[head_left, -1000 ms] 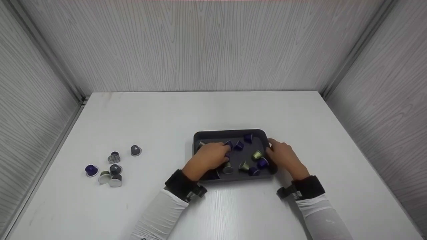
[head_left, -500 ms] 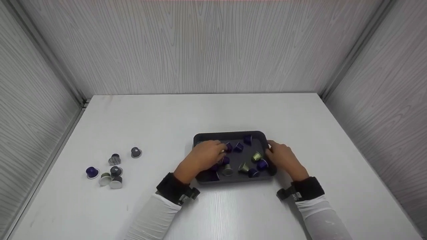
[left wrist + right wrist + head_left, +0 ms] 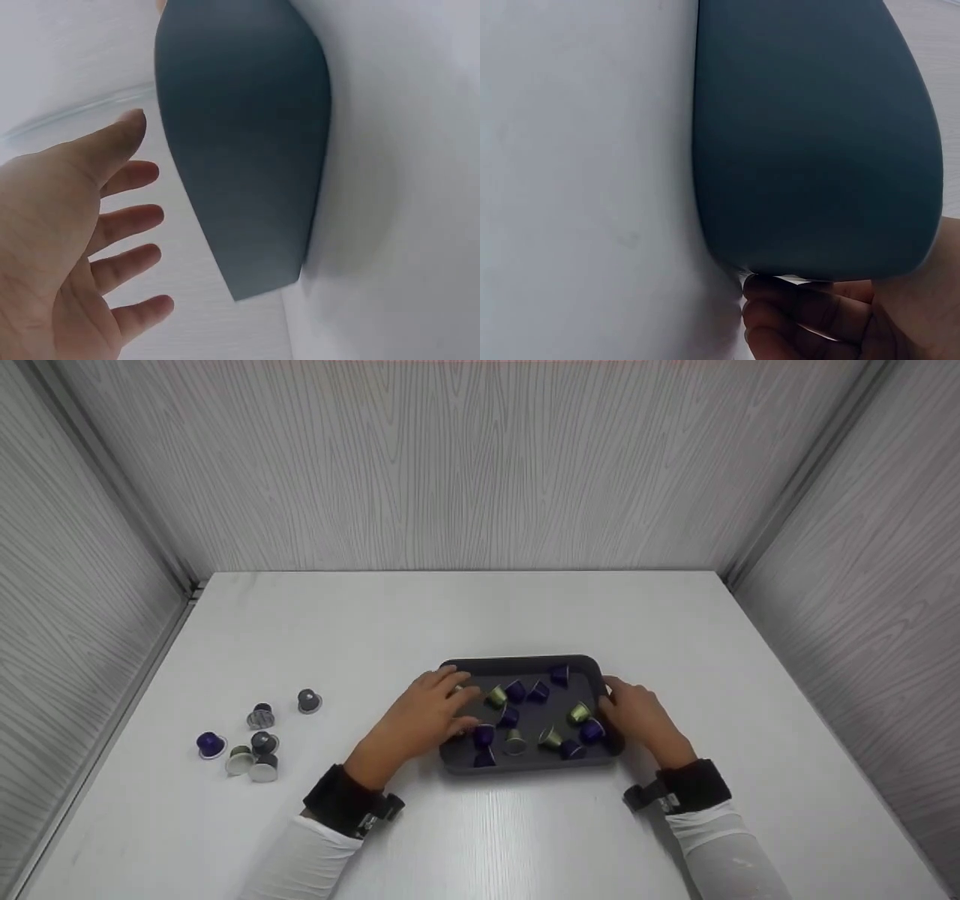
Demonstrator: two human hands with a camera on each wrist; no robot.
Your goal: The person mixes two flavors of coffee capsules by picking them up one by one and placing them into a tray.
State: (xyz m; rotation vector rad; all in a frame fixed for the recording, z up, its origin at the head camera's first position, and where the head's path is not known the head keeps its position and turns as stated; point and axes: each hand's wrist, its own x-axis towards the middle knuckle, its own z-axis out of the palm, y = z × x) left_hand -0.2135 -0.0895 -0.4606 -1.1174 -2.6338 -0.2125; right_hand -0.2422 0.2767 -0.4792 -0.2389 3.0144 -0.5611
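Observation:
A dark grey tray (image 3: 517, 769) lies on the white table, with several purple and green coffee capsules in it, such as a green one (image 3: 579, 712) and a purple one (image 3: 559, 675). My left hand (image 3: 417, 715) is over the tray's left end, its fingers spread and slightly bent, holding nothing. In the left wrist view that hand (image 3: 67, 232) appears apart from the tray wall (image 3: 247, 142). At the right end, my right hand (image 3: 641, 718) grips the tray's edge. Curled fingers (image 3: 802, 311) show against the outer wall (image 3: 817, 142) in the right wrist view; the thumb is hidden there.
On the table's left side sits a loose group of capsules, among them a purple one (image 3: 211, 744), a grey one (image 3: 308, 701) and a white-lidded one (image 3: 263, 769). Pale wood-grain panels (image 3: 480, 465) enclose the table at the back and both sides.
My left hand has drawn back leftward from among the capsules to the tray's left end, and its fingers have spread. A green capsule now shows where it was. The right hand stays put.

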